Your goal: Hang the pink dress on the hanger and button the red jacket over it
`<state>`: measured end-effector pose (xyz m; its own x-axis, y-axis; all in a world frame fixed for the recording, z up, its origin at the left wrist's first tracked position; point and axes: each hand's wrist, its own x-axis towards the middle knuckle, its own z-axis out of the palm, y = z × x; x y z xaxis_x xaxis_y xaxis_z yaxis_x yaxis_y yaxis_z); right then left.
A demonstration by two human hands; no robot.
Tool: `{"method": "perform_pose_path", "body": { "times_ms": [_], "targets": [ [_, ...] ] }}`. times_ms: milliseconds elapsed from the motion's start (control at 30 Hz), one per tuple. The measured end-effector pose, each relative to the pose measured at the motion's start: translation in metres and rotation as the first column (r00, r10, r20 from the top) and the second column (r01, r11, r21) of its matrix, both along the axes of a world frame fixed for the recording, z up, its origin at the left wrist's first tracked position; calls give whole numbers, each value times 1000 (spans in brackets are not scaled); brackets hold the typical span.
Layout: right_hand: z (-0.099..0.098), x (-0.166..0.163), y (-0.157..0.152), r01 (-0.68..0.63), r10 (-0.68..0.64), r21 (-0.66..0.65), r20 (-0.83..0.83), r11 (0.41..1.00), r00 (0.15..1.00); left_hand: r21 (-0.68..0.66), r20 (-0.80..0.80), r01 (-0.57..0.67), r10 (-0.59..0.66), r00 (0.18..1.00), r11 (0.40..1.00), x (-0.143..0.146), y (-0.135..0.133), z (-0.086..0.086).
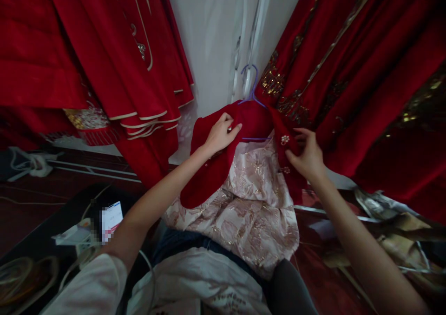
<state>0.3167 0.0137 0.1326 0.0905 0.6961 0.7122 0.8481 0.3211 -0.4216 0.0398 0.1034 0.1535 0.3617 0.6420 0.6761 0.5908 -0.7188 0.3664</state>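
Note:
A red velvet jacket (pixel 216 166) hangs on a purple hanger (pixel 251 92) in front of me. Under it shows a pink and gold brocade garment (pixel 251 203). My left hand (pixel 221 134) is closed on the jacket's left shoulder. The fingers of my right hand (pixel 306 154) pinch the jacket's right front edge, beside a small flower-shaped button (pixel 285 140).
Red embroidered robes hang at the left (pixel 114 64) and at the right (pixel 365 87), with a white wall (pixel 212 31) between them. A phone (pixel 111 219) and cables lie on the dark surface at the lower left. Crumpled plastic wrapping (pixel 390 222) lies at the right.

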Motion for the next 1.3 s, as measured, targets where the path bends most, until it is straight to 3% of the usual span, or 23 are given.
{"method": "perform_pose_path", "body": {
  "times_ms": [100,167,267,367,467,600,833,1100,1300],
  "targets": [
    [-6,-30,4,-161,168,-79,92,984,982,-10,-122,89,-90,988,996,20,-8,-12],
    [-9,-42,10,-203,214,-121,86,972,973,-25,-147,45,-48,988,999,25,-8,-24],
    [-16,-47,23,-181,180,-120,-24,976,983,-82,-119,-60,50,992,995,20,-1,-39],
    [-23,-45,35,-189,158,-128,-221,974,962,-138,8,-67,69,998,988,10,4,-49],
    [-26,-44,40,-300,231,-141,-367,944,901,-125,213,-37,63,975,991,7,1,-52],
    [-23,-53,36,-446,346,-141,-445,884,826,-96,353,44,-7,935,994,17,-11,-50],
    [-12,-88,25,-557,436,-74,-542,827,719,-200,561,200,-55,826,959,31,-23,-47],
    [-8,-103,29,-535,456,-54,-457,843,764,-211,627,165,4,779,963,23,-18,-50],
    [8,-81,17,-273,271,-93,-34,958,962,-181,677,209,-33,735,961,22,-16,-49]
  ]
}}
